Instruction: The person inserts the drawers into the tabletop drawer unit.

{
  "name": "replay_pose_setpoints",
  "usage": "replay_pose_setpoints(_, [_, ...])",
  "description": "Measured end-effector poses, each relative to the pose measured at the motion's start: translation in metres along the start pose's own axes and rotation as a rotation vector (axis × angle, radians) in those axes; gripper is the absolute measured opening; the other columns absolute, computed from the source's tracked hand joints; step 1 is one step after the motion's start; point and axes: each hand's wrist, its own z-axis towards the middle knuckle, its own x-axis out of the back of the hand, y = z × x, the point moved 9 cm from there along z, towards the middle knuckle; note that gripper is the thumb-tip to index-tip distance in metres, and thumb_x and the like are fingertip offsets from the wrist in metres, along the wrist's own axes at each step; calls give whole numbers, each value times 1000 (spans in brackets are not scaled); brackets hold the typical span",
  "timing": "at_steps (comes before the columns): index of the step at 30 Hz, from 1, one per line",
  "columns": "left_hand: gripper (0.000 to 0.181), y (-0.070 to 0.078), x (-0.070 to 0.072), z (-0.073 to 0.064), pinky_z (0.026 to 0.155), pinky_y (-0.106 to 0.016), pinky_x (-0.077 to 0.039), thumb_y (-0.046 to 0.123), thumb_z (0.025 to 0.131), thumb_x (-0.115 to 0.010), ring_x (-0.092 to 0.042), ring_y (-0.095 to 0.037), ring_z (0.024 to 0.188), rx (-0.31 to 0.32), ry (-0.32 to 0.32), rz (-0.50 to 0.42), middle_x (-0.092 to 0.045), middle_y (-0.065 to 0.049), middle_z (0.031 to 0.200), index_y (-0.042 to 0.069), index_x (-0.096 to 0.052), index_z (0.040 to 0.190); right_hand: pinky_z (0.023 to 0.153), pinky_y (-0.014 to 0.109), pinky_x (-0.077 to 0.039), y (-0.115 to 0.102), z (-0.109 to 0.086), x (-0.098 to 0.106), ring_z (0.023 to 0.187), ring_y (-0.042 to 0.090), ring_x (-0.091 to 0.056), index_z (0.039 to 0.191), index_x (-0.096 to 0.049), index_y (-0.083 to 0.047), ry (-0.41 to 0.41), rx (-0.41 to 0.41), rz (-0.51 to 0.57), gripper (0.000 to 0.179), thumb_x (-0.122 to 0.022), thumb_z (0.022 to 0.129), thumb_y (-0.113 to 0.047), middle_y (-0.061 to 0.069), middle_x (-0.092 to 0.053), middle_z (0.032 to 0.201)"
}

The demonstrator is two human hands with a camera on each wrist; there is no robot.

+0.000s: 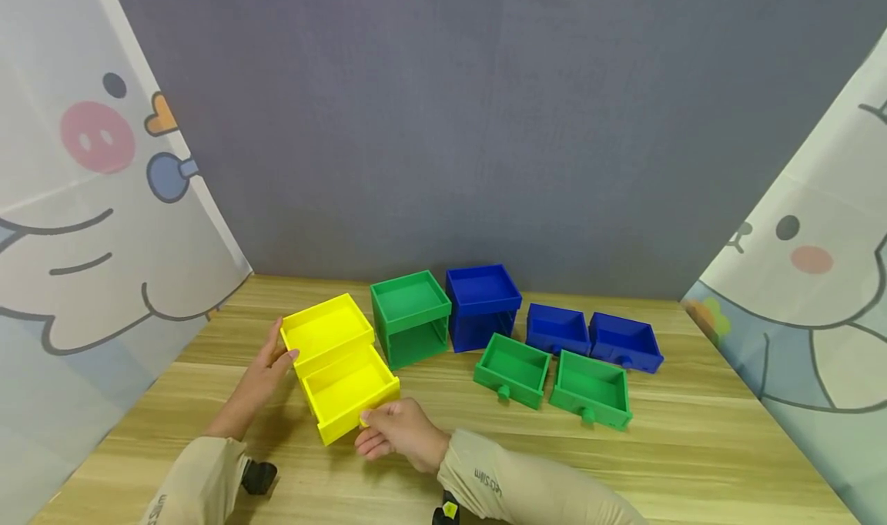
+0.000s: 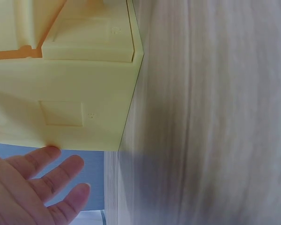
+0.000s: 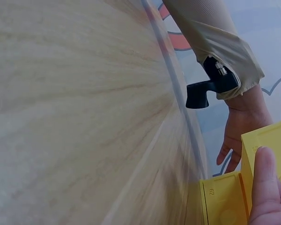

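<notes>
A yellow cabinet point(image 1: 327, 329) with a tray-like top stands at the left of the table. Its upper drawer point(image 1: 349, 390) juts out toward me, with no contents. My left hand point(image 1: 266, 363) holds the cabinet's left side, thumb on the top rim; in the left wrist view, the other fingers point(image 2: 49, 173) are spread, one touching the cabinet edge. At the drawer's front, my right hand point(image 1: 402, 433) pinches the small knob, mostly hidden by thumb and fingers. The right wrist view shows the thumb point(image 3: 264, 173) against the drawer point(image 3: 267, 138).
Beside the yellow cabinet stand a green cabinet point(image 1: 409, 302) and a blue cabinet point(image 1: 483, 286) with open fronts. To their right lie two green drawers point(image 1: 513, 369) and two blue drawers point(image 1: 557, 329). A grey panel point(image 1: 471, 125) rises behind the table.
</notes>
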Motion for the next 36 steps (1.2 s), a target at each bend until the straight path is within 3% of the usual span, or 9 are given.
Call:
replay_pose_setpoints(24, [72, 2, -1, -2, 102, -69, -16, 20, 105, -36, -20, -58, 131, 0, -8, -16, -15, -44, 144, 11, 20, 150, 59, 28, -55, -7, 6, -3, 59, 13, -63, 90, -63, 16, 18, 11, 13, 26, -55, 95, -8, 19, -69, 75])
replay_pose_setpoints(36, [73, 2, -1, -2, 102, -69, -16, 23, 105, -36, -20, -58, 131, 9, -13, 0, -15, -44, 145, 13, 20, 150, 59, 28, -55, -7, 11, -4, 58, 13, -62, 96, -65, 13, 35, 1, 26, 24, -56, 95, -9, 17, -69, 75])
